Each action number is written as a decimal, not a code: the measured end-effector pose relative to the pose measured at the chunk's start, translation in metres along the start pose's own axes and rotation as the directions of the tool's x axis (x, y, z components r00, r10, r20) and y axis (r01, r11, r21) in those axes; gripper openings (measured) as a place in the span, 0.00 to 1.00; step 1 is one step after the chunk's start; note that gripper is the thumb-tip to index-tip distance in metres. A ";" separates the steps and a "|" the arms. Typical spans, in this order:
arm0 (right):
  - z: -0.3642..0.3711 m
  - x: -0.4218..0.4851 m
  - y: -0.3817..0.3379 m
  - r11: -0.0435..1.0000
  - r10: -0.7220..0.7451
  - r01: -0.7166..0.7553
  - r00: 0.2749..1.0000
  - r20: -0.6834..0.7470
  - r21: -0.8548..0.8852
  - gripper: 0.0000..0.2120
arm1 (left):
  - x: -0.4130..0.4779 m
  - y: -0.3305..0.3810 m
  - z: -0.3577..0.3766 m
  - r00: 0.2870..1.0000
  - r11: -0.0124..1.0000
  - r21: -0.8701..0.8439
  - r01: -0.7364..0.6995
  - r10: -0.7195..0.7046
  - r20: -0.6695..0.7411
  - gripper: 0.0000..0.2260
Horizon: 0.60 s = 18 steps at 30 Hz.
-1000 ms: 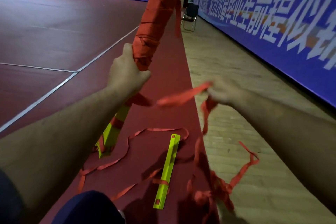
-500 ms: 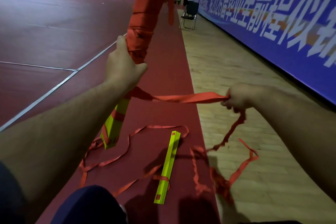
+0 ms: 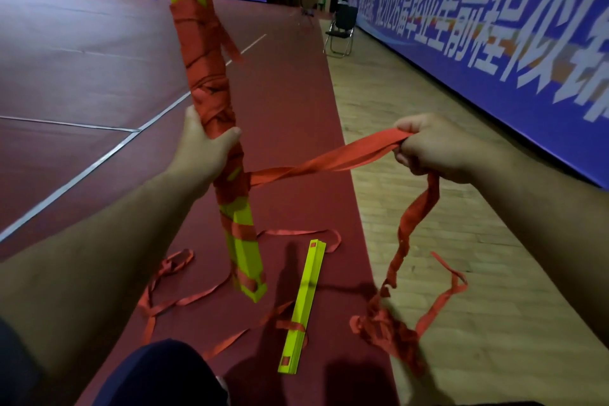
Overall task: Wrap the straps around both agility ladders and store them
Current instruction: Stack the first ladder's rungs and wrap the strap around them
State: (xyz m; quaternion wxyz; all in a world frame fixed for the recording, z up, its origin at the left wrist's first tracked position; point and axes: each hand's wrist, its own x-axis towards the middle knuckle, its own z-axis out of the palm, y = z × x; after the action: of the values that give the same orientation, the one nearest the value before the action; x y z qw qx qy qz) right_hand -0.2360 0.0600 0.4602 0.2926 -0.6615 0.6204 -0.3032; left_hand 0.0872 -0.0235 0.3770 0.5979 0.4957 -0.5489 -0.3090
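My left hand (image 3: 206,145) grips the first agility ladder (image 3: 211,76), a bundle of yellow rungs held nearly upright, its upper and middle part wound in red strap. My right hand (image 3: 428,145) is shut on the red strap (image 3: 323,161), which runs taut from the bundle's middle out to the right. Below that hand the strap hangs down to a loose heap (image 3: 389,330) on the floor. The second agility ladder (image 3: 304,303), a stack of yellow rungs, lies on the red mat with loose red straps (image 3: 184,300) around it.
A red mat (image 3: 290,109) runs ahead beside a wooden floor (image 3: 445,241). A long blue banner wall (image 3: 494,43) lines the right side. A folding chair (image 3: 341,30) stands far ahead. My knee (image 3: 164,372) shows at the bottom.
The bundle has tipped from leaning right to nearly upright. My right hand has pulled the strap farther out to the right and drawn it taut.
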 end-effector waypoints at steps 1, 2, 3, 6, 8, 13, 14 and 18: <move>-0.002 -0.001 -0.001 1.000 0.004 -0.005 0.999 0.047 0.025 0.10 | -0.001 -0.004 0.000 1.000 0.999 -0.049 0.010 -0.010 -0.003 0.17; -0.004 -0.002 0.000 0.999 0.005 -0.009 0.995 0.096 0.044 0.09 | -0.003 -0.007 0.000 1.000 0.996 -0.091 0.024 -0.024 -0.001 0.16; -0.005 -0.004 -0.001 0.999 -0.002 -0.005 0.989 0.145 0.045 0.06 | -0.006 -0.008 0.000 0.999 0.992 -0.117 0.048 -0.047 0.010 0.15; 0.001 -0.005 0.002 0.998 -0.011 0.021 0.983 0.185 -0.051 0.14 | -0.010 -0.014 0.008 0.990 0.986 -0.109 0.129 -0.121 0.074 0.12; 0.009 -0.006 0.000 0.994 -0.039 0.049 0.993 0.113 -0.094 0.17 | -0.011 -0.017 0.013 0.986 0.982 -0.098 0.160 -0.154 0.066 0.13; 0.016 -0.010 -0.013 0.997 -0.082 0.081 0.991 0.105 0.012 0.10 | -0.003 -0.029 0.018 0.988 0.987 -0.059 0.147 -0.144 0.060 0.19; 0.016 -0.011 -0.016 0.995 -0.099 0.098 0.988 0.116 0.020 0.09 | 0.002 -0.038 0.019 0.987 0.988 -0.053 0.148 -0.144 0.072 0.22; 0.021 -0.018 -0.029 0.985 -0.174 0.171 0.980 0.097 0.038 0.07 | -0.007 -0.020 0.026 0.960 0.949 -0.150 0.279 -0.273 0.057 0.21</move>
State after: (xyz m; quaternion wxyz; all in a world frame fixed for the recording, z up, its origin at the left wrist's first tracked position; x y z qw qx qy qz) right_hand -0.2026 0.0804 0.4679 0.3055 -0.7227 0.5409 -0.3029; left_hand 0.0645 -0.0300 0.3539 0.5760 0.5137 -0.4586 -0.4405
